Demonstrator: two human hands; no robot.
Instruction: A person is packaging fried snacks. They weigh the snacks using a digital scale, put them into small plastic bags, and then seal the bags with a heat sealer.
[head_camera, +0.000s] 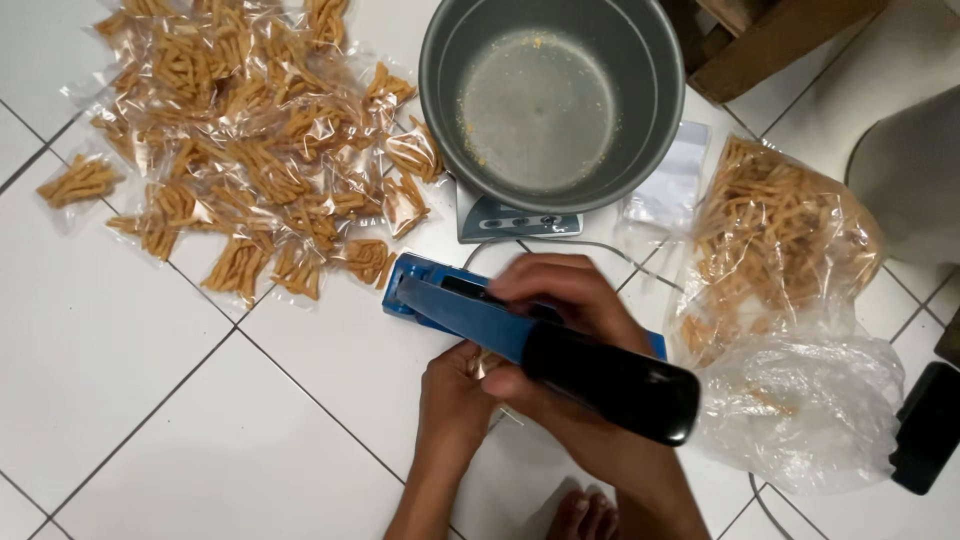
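Below, white tiled floor (150, 400); right hand (560, 300) fingers clamped on blue sealer (470, 315).

One sealer (470, 310), one bowl (650, 90), two hands (455, 400)

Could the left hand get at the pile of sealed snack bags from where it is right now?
Probably yes: the left hand sits under the blue sealer's arm, with open tile between it and the pile of small bags.
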